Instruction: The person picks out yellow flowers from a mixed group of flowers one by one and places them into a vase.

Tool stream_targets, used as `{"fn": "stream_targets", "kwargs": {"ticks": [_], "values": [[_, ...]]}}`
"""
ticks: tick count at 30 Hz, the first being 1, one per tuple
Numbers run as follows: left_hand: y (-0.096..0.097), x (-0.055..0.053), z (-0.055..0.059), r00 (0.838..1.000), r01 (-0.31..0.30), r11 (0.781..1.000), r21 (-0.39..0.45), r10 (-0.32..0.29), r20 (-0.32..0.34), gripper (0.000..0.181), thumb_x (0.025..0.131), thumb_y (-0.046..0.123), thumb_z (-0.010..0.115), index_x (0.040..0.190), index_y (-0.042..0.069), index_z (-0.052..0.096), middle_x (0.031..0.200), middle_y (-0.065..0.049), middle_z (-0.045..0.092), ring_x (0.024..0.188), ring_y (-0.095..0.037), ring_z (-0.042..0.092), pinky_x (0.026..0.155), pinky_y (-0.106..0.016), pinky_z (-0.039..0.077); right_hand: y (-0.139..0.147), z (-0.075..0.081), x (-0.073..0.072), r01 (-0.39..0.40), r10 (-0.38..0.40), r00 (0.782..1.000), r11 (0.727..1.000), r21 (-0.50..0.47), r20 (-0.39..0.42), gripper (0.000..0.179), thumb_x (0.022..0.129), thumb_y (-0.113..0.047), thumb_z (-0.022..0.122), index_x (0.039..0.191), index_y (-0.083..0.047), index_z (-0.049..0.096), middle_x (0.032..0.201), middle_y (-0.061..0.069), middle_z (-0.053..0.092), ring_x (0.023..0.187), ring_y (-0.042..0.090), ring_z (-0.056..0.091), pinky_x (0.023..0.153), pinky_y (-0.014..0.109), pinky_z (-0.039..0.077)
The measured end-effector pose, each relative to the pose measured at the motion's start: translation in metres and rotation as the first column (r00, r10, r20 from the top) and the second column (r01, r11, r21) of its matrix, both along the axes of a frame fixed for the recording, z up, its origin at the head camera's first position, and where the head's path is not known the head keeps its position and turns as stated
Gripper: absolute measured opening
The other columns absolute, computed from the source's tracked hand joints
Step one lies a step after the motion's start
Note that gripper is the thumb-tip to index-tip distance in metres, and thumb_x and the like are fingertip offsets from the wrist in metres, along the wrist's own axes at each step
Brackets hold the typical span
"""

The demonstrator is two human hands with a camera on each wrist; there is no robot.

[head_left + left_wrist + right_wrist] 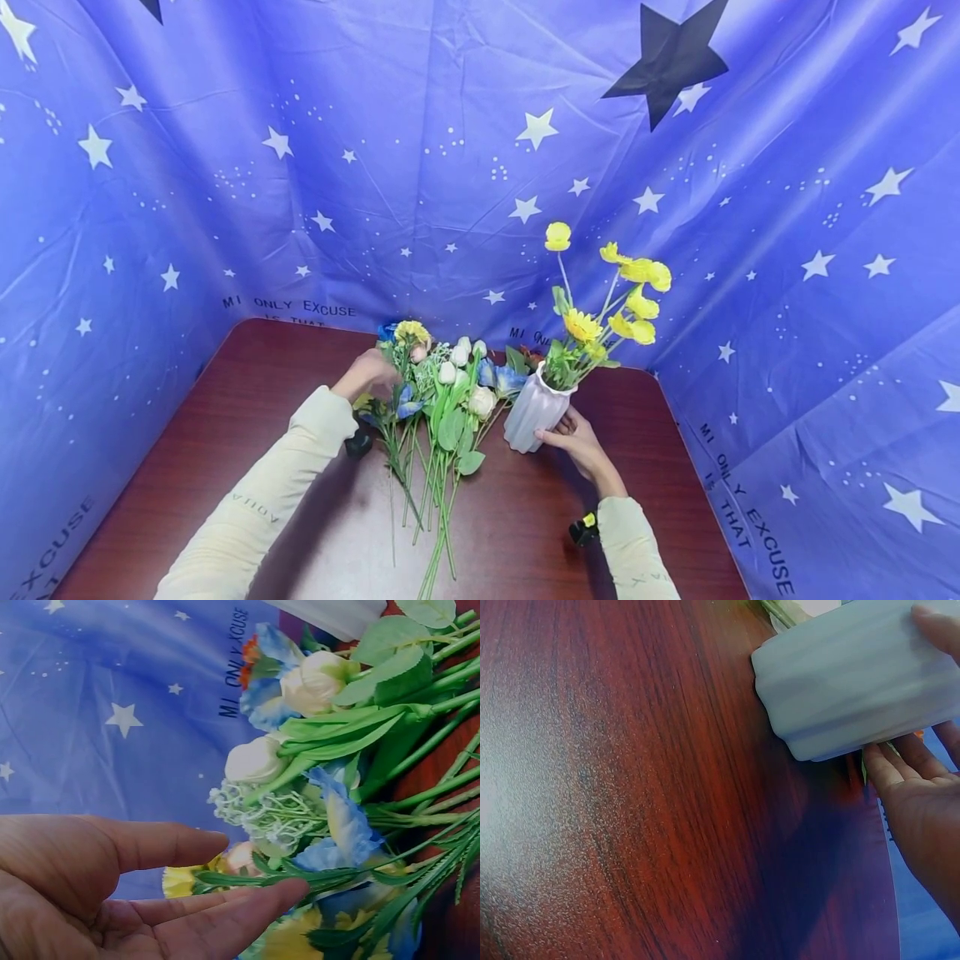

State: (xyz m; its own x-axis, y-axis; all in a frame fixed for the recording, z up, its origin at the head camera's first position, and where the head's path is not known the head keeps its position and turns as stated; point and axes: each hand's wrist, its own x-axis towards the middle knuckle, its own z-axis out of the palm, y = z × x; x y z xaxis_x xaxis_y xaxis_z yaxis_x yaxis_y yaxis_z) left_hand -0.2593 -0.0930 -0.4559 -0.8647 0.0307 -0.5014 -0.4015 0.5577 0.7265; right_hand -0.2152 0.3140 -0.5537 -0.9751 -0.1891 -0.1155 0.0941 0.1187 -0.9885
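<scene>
A white ribbed vase (534,414) is tilted on the right side of the table, with several yellow flowers (582,325) in it. My right hand (579,440) grips the vase low down, thumb on one side and fingers on the other, as the right wrist view also shows. My left hand (371,375) is at the left edge of a spread of loose flowers. In the left wrist view its thumb and straight fingers stand apart, beside green leaves and a yellow flower (180,881). White tulips (453,367), a cream rose (482,402) and blue flowers (504,379) lie there too.
The dark red wooden table (615,500) has long green stems (442,517) lying toward its front edge. Blue cloth (420,208) with stars surrounds the back and sides. Part of an orange-red flower (534,358) shows behind the vase.
</scene>
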Motion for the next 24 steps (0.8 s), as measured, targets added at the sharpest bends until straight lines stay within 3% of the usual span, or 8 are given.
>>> {"fn": "stream_targets", "kwargs": {"ticks": [9,15,24], "values": [[0.002,0.004,-0.01,1.0,-0.004,1.0,0.002,0.004,0.019,0.044,0.088,0.001,0.067,0.126,-0.015,0.053,0.09,-0.025,0.074,0.073,-0.028,0.075,0.084,-0.042,0.064,0.001,-0.001,0.0,-0.014,0.014,1.0,1.0,0.003,-0.028,0.077,0.085,0.003,0.075,0.151,0.005,0.035,0.14,0.014,0.057,0.116,0.002,0.062,0.096,0.019,0.054],[0.007,0.002,-0.021,1.0,-0.01,0.997,-0.076,0.011,0.014,0.022,0.084,-0.001,0.07,0.104,-0.01,0.066,0.075,-0.018,0.073,0.062,-0.023,0.072,0.079,-0.04,0.065,0.002,-0.003,-0.001,-0.008,0.008,1.0,1.0,-0.005,-0.018,0.076,0.085,0.006,0.075,0.15,0.004,0.036,0.138,0.011,0.058,0.116,0.002,0.062,0.097,0.018,0.054],[0.013,0.001,-0.03,0.999,-0.019,0.99,-0.137,0.023,0.025,0.025,0.083,0.0,0.075,0.103,-0.013,0.067,0.08,-0.02,0.076,0.055,-0.02,0.071,0.072,-0.037,0.065,0.001,-0.003,-0.001,-0.017,0.017,1.0,1.0,-0.008,-0.016,0.079,0.084,0.003,0.076,0.151,0.001,0.036,0.143,0.018,0.054,0.117,0.002,0.062,0.098,0.019,0.053]]}}
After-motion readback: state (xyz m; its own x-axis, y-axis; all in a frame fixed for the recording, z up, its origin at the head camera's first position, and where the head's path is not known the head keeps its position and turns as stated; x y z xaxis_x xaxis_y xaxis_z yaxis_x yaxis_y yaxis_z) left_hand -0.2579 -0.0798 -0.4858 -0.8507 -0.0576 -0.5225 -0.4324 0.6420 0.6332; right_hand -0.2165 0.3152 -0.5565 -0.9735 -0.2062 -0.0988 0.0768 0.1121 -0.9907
